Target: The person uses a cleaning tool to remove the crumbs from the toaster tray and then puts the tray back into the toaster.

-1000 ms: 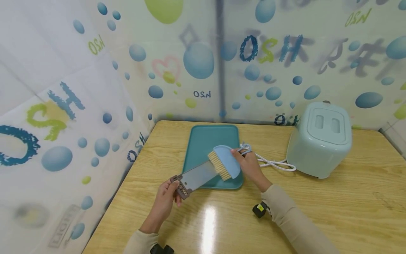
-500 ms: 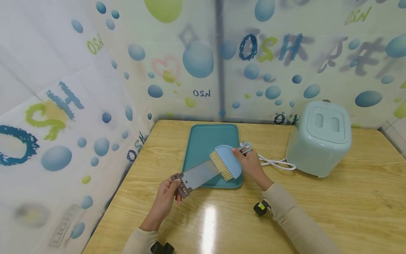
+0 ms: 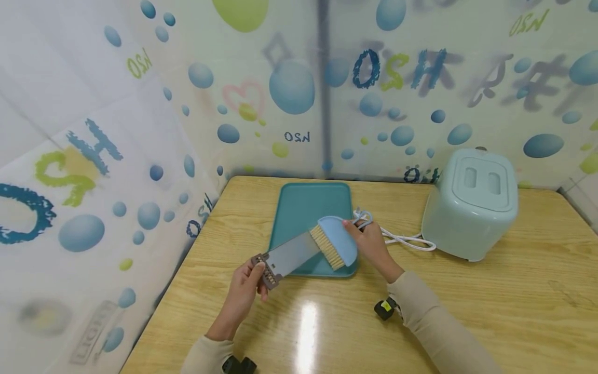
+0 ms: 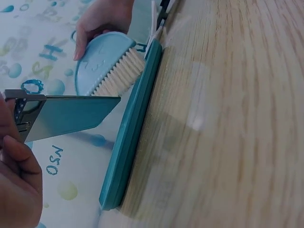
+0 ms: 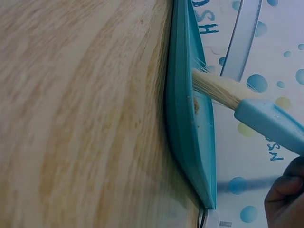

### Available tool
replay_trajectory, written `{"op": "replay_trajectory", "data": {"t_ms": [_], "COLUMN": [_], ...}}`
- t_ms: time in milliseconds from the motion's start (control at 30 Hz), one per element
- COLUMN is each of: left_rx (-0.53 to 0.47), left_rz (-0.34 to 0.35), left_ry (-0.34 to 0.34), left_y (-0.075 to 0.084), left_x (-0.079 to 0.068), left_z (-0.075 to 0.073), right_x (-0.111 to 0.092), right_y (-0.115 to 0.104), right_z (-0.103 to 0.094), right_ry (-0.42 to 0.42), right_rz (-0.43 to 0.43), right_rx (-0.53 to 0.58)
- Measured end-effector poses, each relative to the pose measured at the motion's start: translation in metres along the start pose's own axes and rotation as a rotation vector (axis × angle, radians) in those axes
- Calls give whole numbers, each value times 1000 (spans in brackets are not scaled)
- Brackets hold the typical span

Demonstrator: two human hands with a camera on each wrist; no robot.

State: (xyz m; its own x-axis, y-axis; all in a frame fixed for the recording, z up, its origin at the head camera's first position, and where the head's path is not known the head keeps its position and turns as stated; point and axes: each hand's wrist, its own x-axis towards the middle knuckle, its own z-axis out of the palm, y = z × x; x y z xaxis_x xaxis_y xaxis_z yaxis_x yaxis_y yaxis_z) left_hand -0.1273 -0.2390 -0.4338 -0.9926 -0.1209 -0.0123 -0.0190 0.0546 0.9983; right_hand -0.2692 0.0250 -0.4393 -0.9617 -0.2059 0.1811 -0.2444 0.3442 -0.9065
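My left hand (image 3: 242, 291) pinches the brown end of a flat metal crumb tray (image 3: 291, 254), thumb on top, and holds it tilted above a teal tray (image 3: 306, 208). In my right hand (image 3: 371, 245) is a light blue, half-round brush (image 3: 340, 240) with pale bristles, gripped at its top near a blue hanging loop. The bristles (image 4: 121, 73) lie at the crumb tray's far end in the left wrist view. Brown crumbs (image 5: 196, 105) show inside the teal tray in the right wrist view.
A pale green toaster (image 3: 472, 223) stands at the right on the wooden table (image 3: 528, 306). Its looped white cord (image 3: 413, 241) lies between it and the teal tray. A printed curtain (image 3: 411, 119) hangs behind the table.
The brush has shifted slightly right and down along the crumb tray's far end. My left hand has hardly moved and keeps its hold on the crumb tray.
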Motion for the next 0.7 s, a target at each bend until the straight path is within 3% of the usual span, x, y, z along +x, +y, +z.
{"op": "replay_trajectory", "data": {"t_ms": [167, 700], "left_rx": [10, 11], "left_rz": [-50, -89], "left_ry": [44, 82], "left_y": [2, 2], "left_x": [0, 1], "left_z": [-1, -3], "right_x": [-1, -2], "right_y": [1, 6], "right_z": [0, -9], "right_ry": [-2, 37], "right_rz": [22, 93], "right_rx": [8, -32]}}
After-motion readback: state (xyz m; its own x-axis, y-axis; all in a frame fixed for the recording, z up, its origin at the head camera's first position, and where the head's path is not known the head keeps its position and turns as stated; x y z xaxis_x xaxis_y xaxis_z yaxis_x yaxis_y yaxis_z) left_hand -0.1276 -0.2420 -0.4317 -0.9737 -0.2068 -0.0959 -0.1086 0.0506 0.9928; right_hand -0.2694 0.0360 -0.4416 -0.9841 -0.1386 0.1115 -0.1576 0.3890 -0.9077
